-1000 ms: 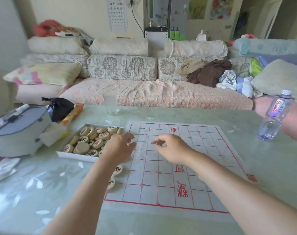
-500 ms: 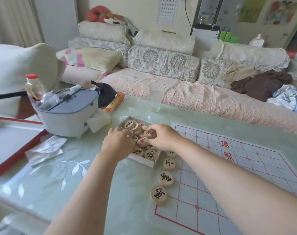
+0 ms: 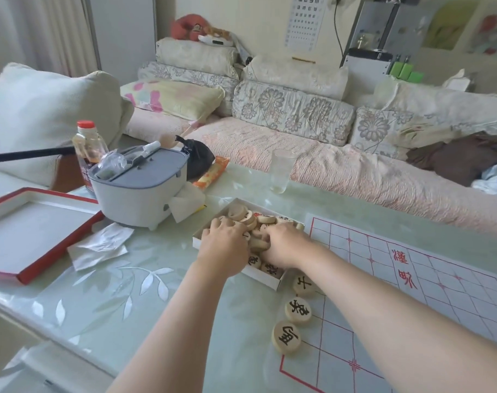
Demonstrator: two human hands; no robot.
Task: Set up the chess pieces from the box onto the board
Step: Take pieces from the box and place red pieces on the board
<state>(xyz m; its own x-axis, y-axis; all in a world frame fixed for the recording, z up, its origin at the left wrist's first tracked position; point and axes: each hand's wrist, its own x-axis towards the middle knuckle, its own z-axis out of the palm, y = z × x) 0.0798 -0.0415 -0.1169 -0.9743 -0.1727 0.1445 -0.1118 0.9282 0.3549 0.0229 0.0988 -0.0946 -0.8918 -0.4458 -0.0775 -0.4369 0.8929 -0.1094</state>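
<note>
A shallow white box (image 3: pixel 265 280) full of round wooden chess pieces sits on the glass table, just left of the board. The board (image 3: pixel 411 282) is a white sheet with a red grid and red characters. Three pieces with black characters lie in a column on its near left edge: one (image 3: pixel 304 285), one (image 3: pixel 297 310) and one (image 3: pixel 286 337). Both hands are inside the box on the pile. My left hand (image 3: pixel 224 245) lies palm down with its fingertips buried among the pieces. My right hand (image 3: pixel 287 245) curls its fingers around a pale piece at the pile's middle.
A grey-lidded white container (image 3: pixel 139 194) and a red-rimmed box lid (image 3: pixel 29 236) stand to the left, with crumpled paper (image 3: pixel 97 245) between them. An empty glass (image 3: pixel 281 171) stands behind the box. A red-capped bottle (image 3: pixel 87 143) and a sofa lie beyond.
Both hands went from above the board leftward into the box and now press deeper into the pile. My view swung left toward the box.
</note>
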